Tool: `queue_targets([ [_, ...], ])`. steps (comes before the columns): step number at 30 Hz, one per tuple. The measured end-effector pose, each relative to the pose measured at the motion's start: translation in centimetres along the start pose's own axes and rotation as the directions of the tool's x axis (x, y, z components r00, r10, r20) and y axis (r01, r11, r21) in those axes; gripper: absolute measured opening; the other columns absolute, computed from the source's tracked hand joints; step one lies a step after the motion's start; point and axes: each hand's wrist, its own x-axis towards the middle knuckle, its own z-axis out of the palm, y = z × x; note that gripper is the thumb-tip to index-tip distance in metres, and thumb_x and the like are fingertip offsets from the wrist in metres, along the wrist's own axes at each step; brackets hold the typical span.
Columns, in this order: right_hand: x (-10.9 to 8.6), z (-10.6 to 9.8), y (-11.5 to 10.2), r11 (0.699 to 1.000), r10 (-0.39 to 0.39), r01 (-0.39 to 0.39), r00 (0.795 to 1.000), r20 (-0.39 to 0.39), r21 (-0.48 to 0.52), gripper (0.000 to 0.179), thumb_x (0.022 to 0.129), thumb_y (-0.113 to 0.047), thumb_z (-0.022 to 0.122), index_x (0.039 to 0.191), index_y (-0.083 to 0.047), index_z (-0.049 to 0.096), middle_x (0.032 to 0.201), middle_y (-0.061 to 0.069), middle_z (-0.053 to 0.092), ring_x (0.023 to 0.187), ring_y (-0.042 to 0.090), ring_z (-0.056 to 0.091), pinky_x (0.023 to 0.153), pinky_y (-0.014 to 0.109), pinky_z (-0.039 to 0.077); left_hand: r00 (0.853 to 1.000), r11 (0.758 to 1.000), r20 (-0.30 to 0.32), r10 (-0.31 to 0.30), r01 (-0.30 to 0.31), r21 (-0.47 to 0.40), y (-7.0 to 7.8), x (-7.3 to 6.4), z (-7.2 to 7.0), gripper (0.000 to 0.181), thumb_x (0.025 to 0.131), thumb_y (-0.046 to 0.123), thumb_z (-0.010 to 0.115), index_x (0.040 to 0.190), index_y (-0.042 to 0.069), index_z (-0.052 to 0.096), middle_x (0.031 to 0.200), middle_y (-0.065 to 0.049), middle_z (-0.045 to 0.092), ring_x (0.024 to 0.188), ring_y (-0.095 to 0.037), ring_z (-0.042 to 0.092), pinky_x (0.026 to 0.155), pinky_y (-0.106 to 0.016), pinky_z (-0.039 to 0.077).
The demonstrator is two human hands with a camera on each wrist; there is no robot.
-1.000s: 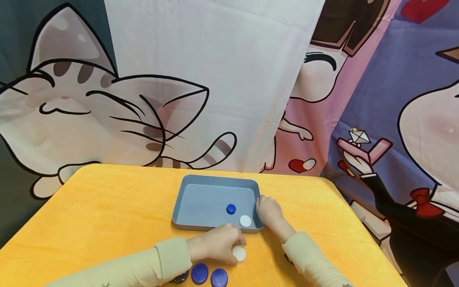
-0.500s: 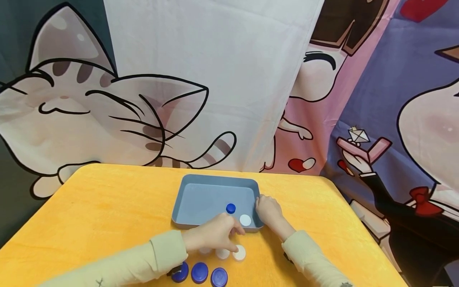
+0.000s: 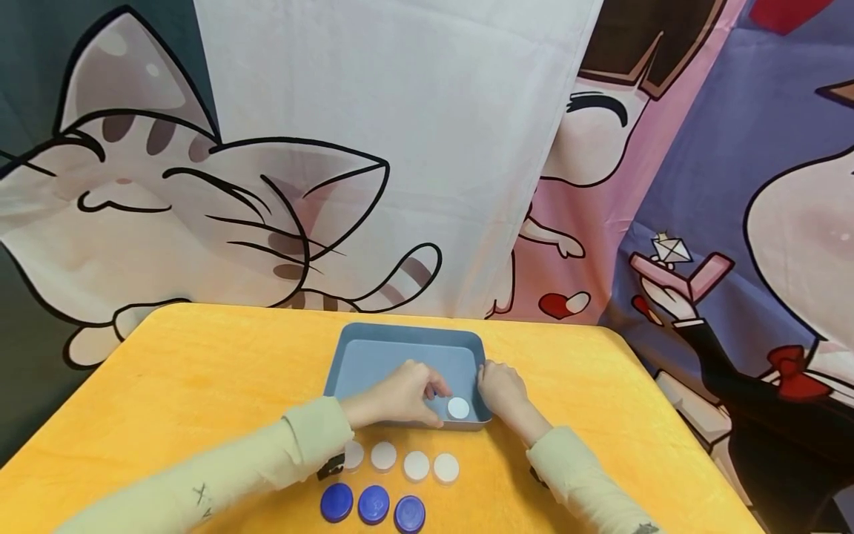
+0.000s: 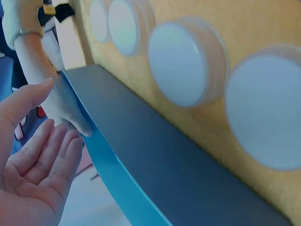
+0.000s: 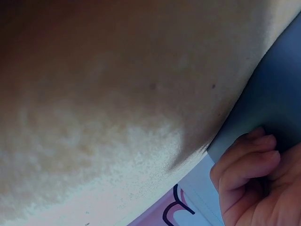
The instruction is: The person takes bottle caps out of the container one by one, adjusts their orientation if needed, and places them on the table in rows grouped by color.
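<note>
My left hand (image 3: 400, 393) is over the near side of the grey-blue tray (image 3: 414, 331), thumb and fingers apart with nothing between them. In the left wrist view the left hand's fingers (image 4: 42, 165) look loosely bent and hold nothing. Inside the tray lies a white cap (image 3: 458, 408), just right of this hand; a blue cap beside it is mostly hidden behind the fingers. My right hand (image 3: 503, 387) grips the tray's right rim. In the right wrist view the right hand's fingers (image 5: 249, 169) are curled against the tray wall (image 5: 277, 89).
In front of the tray, a row of several white caps (image 3: 416, 466) lies on the yellow tablecloth (image 3: 220, 386). Nearer still is a row of three blue caps (image 3: 373, 504). A printed cloth (image 3: 400, 185) hangs behind the table.
My left hand has left the rightmost white cap of the row and moved forward over the tray. The row of white caps is now uncovered. My right hand stays at the tray rim.
</note>
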Motion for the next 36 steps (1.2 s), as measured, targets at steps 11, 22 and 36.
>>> queue_targets([
  [11, 0.1, -0.2, 0.2, 1.0, -0.003, 0.003, 1.0, 0.004, -0.005, 0.03, 0.099, -0.018, 0.047, 0.087, 0.003, 0.065, 0.074, 0.017, 0.064, 0.065, 0.03, 0.063, 0.057, 0.041, 0.052, 0.997, 0.999, -0.066, -0.047, 0.048, 0.001, -2.0, 2.2, -1.0, 0.037, 0.066, 0.012, 0.087, 0.099, -0.001, 0.073, 0.097, -0.013, 0.074, 0.081, -0.023, 0.067, 0.067, -0.02, 0.053],
  [22, 0.2, -0.4, 0.3, 1.0, 0.006, -0.006, 1.0, 0.017, -0.001, 0.03, 0.099, -0.018, 0.047, 0.087, 0.002, 0.065, 0.073, 0.016, 0.064, 0.063, 0.027, 0.062, 0.056, 0.039, 0.052, 0.993, 0.995, -0.063, -0.098, 0.098, 0.003, -3.1, 4.5, -2.4, 0.034, 0.069, 0.015, 0.086, 0.099, 0.004, 0.074, 0.098, -0.012, 0.074, 0.079, -0.018, 0.066, 0.066, -0.016, 0.051],
  [36, 0.0, 0.0, 0.1, 1.0, -0.022, 0.022, 1.0, -0.003, 0.017, 0.029, 0.099, -0.017, 0.047, 0.085, 0.002, 0.064, 0.073, 0.018, 0.065, 0.064, 0.03, 0.064, 0.056, 0.041, 0.052, 0.991, 1.0, 0.132, -0.003, 0.004, -0.009, -5.8, 5.6, -2.2, 0.04, 0.07, 0.018, 0.085, 0.104, 0.002, 0.072, 0.103, -0.01, 0.074, 0.083, -0.017, 0.067, 0.068, -0.012, 0.051],
])
